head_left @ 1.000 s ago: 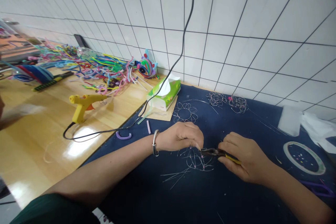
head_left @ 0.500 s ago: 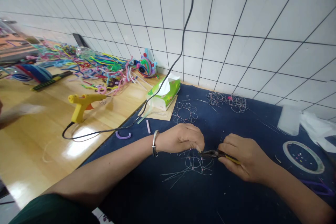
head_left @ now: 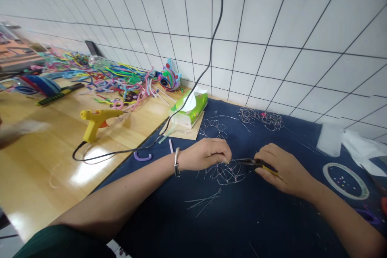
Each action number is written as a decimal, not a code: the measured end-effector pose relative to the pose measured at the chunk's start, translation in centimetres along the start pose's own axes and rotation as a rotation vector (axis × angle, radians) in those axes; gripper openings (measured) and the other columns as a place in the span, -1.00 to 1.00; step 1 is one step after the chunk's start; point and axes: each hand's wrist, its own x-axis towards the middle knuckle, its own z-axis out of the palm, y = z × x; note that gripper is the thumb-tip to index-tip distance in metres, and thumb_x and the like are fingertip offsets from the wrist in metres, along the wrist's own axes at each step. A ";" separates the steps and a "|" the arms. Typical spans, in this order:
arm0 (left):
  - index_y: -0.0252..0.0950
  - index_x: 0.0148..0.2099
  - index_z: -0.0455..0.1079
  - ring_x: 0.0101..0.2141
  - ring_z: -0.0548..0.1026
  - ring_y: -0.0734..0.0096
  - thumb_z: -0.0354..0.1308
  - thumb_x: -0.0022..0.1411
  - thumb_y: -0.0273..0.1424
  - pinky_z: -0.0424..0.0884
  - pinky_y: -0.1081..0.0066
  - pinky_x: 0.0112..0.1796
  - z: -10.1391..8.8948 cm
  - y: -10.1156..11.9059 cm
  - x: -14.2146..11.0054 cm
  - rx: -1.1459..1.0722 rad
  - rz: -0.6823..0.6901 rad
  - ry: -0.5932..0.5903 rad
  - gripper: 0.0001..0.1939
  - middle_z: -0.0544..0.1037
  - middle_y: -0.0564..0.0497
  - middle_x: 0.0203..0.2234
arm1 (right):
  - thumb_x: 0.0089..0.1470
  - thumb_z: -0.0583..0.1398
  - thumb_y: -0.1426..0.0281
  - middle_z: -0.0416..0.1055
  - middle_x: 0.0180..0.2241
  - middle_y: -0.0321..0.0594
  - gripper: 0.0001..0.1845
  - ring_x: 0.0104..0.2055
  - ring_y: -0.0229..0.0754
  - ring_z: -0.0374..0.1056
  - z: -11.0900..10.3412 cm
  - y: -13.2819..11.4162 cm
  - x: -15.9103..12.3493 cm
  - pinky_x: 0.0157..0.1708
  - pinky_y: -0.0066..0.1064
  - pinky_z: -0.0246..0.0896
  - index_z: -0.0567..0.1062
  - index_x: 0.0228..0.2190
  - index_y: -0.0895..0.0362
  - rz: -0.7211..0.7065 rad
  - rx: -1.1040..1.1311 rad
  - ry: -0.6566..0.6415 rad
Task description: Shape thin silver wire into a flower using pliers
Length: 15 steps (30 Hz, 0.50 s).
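1. Over dark cloth (head_left: 181, 236), L hand (head_left: 214, 154) pinches wire frame (head_left: 228, 175) at its far edge, btwn thumb & fingers; frame sits just below fingertips, tiny beads on it. Can't tell if it rests on cloth.
2. R hand (head_left: 281, 168) grips pliers (head_left: 256, 163), yellow handle in palm; tips point L, right by frame. Can't tell if they bite wire.
3. Loose wires (head_left: 203, 200) lie nearer the wearer, apart from frame.
4. Past L hand: flat wire flower (head_left: 213, 123); farther back nr wall (head_left: 272, 20), 2 wire balls (head_left: 248, 115) side by side.
5. To R: white ring (head_left: 331, 188) w/ beads (head_left: 341, 181) inside.
6. To L: purple arc (head_left: 142, 159), pink stick (head_left: 171, 146); tissue pack (head_left: 193, 115) on card (head_left: 181, 132) behind.
7. Farther L, on wood table (head_left: 57, 127): yellow glue gun (head_left: 93, 123), pipe cleaners (head_left: 121, 75) heaped twd wall.
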 end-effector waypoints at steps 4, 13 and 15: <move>-0.34 -0.34 0.32 -0.37 0.36 0.56 -0.03 0.23 -0.51 0.31 0.51 -0.27 -0.6 0.1 -0.3 0.062 -0.049 0.032 -0.88 0.42 0.04 -0.44 | 0.09 0.02 0.20 0.30 -0.32 -0.13 -0.70 -0.26 -0.14 0.19 0.6 1.7 -0.3 -0.29 -0.30 0.08 0.37 -0.26 0.14 0.132 -0.194 -0.023; -0.33 -0.34 0.31 -0.43 0.36 0.60 -0.04 0.21 -0.52 0.27 0.55 -0.36 -1.0 0.9 -0.9 0.126 -0.112 0.046 -0.88 0.42 0.08 -0.47 | 0.07 0.03 0.23 0.28 -0.38 -0.16 -0.76 -0.32 -0.13 0.19 1.8 1.3 -0.8 -0.35 -0.31 0.07 0.37 -0.31 0.11 0.201 -0.344 -0.130; -0.33 -0.33 0.31 -0.44 0.36 0.60 -0.04 0.21 -0.52 0.27 0.56 -0.37 -1.1 1.1 -1.0 0.137 -0.130 0.046 -0.88 0.42 0.09 -0.47 | 0.07 0.03 0.24 0.28 -0.39 -0.17 -0.77 -0.31 -0.14 0.19 1.4 0.9 -0.7 -0.34 -0.32 0.08 0.37 -0.32 0.11 0.184 -0.346 -0.139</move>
